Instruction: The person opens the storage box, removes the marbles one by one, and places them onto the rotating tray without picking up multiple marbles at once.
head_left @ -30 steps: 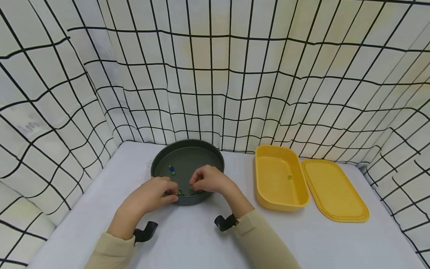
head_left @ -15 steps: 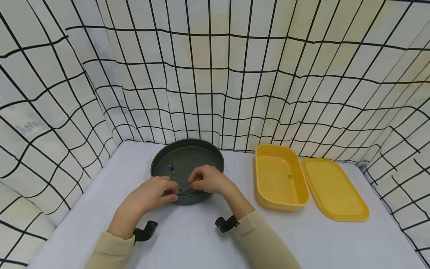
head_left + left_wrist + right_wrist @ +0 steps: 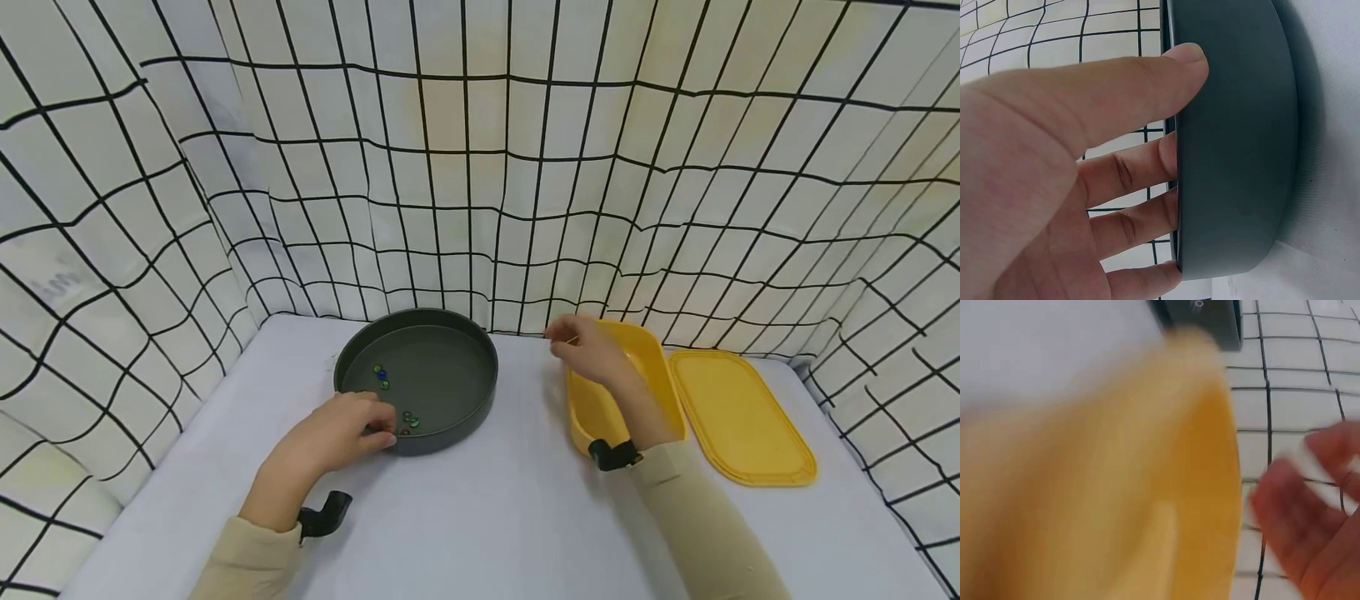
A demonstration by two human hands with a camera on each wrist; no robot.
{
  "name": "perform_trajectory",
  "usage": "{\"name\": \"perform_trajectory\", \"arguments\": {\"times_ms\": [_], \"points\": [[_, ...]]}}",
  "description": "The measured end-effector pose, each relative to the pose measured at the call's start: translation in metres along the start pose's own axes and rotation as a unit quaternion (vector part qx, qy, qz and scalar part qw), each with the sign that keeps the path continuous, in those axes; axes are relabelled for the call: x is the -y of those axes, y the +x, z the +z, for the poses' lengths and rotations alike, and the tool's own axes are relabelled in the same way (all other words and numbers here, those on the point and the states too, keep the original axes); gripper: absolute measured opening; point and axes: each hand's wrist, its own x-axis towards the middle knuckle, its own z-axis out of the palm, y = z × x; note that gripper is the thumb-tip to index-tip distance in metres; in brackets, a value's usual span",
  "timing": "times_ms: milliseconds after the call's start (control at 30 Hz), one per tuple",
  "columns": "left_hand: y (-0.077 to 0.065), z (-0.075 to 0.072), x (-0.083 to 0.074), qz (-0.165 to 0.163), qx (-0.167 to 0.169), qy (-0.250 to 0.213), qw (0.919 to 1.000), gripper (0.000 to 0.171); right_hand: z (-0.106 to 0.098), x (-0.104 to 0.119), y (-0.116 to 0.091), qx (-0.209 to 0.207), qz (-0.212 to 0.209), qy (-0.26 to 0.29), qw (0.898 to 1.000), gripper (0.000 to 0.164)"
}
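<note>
My left hand (image 3: pixel 341 429) grips the near left rim of a round dark grey-green pan (image 3: pixel 442 400). In the left wrist view the thumb lies on the pan's outer wall and the fingers go over the rim. Small green and blue marbles (image 3: pixel 382 375) lie at the pan's left, with green and reddish marbles (image 3: pixel 409 420) near its front wall. Over the yellow box (image 3: pixel 641 346) hovers my right hand (image 3: pixel 588 346), its bent fingertips just past the box's left rim. It is blurred in the right wrist view, and I cannot tell whether it holds a marble.
A flat yellow lid (image 3: pixel 742 417) lies right of the box on the white-covered table (image 3: pixel 480 533). White walls with a black grid net (image 3: pixel 487 183) stand behind and at both sides. My right forearm hides part of the box's inside.
My right hand has lifted from the pan and moved right to over the yellow box, uncovering marbles near the pan's front wall. The left hand stays at the rim.
</note>
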Motion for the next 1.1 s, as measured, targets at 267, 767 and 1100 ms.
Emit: {"name": "perform_trajectory", "arguments": {"times_ms": [267, 767, 1100], "points": [[-0.001, -0.002, 0.000, -0.001, 0.001, -0.001, 1.0000, 0.016, -0.040, -0.034, -0.012, 0.121, 0.081, -0.214, 0.966, 0.030], [-0.002, -0.002, -0.002, -0.006, 0.007, -0.002, 1.0000, 0.013, -0.043, -0.052, -0.029, 0.196, 0.125, -0.288, 0.929, 0.035], [-0.001, -0.002, -0.001, -0.001, 0.000, 0.000, 1.0000, 0.015, -0.038, -0.063, -0.022, 0.161, 0.078, -0.310, 0.934, 0.036]]}}
